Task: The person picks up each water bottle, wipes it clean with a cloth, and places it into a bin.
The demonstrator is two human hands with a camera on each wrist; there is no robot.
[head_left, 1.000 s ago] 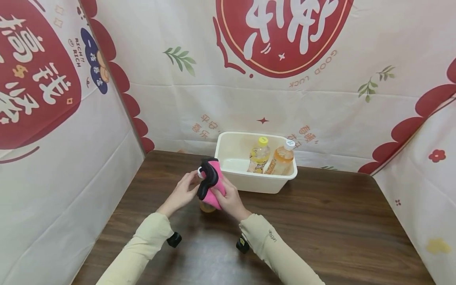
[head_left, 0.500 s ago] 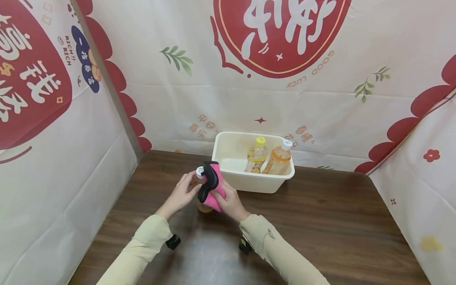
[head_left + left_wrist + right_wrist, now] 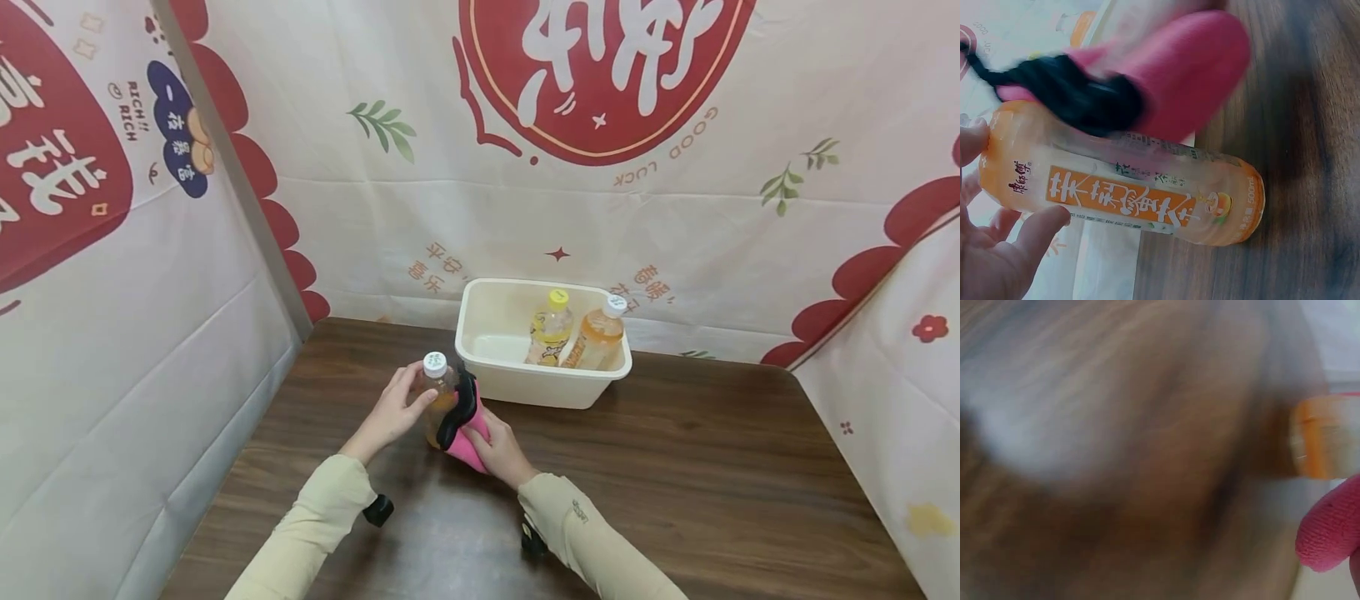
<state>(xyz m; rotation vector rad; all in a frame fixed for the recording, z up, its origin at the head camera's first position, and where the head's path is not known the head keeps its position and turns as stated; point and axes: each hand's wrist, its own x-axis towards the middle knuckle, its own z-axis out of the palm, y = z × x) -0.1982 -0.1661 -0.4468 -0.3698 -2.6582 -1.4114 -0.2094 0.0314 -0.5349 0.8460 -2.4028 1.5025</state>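
Observation:
My left hand (image 3: 392,412) holds a clear plastic drink bottle (image 3: 442,392) with a white cap and amber liquid, thumb and fingers about its upper part. The bottle stands upright on the table; its orange label (image 3: 1122,194) faces the left wrist camera. Right of the bottle and close against it, my right hand (image 3: 504,454) grips a pink cloth piece (image 3: 467,452) with a thick black edge. That cloth (image 3: 1191,69) is blurred in the left wrist view. Only a ribbed pink end (image 3: 1332,528) shows in the right wrist view, near the bottle's base (image 3: 1316,437).
Behind the hands, a cream plastic basin (image 3: 540,379) stands at the table's back edge. In it lean a yellow-capped bottle (image 3: 551,329) and a white-capped orange bottle (image 3: 600,333). Brown wooden table (image 3: 675,467) extends to the right. Printed cloth walls enclose the back and sides.
The right hand has moved the pink cloth down and to the right, off the bottle's front. More of the bottle's neck and body now shows; the left hand stays at it.

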